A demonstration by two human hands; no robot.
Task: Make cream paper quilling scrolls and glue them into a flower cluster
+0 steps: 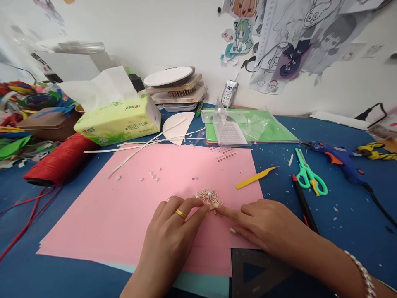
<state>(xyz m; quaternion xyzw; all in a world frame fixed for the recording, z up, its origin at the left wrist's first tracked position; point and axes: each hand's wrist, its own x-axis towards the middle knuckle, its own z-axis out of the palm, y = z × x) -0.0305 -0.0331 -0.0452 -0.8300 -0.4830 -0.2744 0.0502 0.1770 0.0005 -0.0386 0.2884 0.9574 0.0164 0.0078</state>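
A small cream quilled paper ornament (209, 196) with coils and pearl beads lies on a pink paper sheet (130, 211). My left hand (172, 231), with a gold ring, has its fingertips pressed on the ornament's near left edge. My right hand (263, 225) points its index finger onto the ornament's near right edge, the other fingers curled under. Neither hand lifts it. Several loose pearl beads (152, 176) lie on the pink sheet further back.
White paper strips (139, 145), a tissue box (119, 120) and a red thread spool (60, 161) sit at the back left. Yellow tweezers (254, 178), green scissors (308, 174), a dark pencil (304, 203), a blue glue gun (341, 159) lie right. A dark triangle ruler (254, 273) is near.
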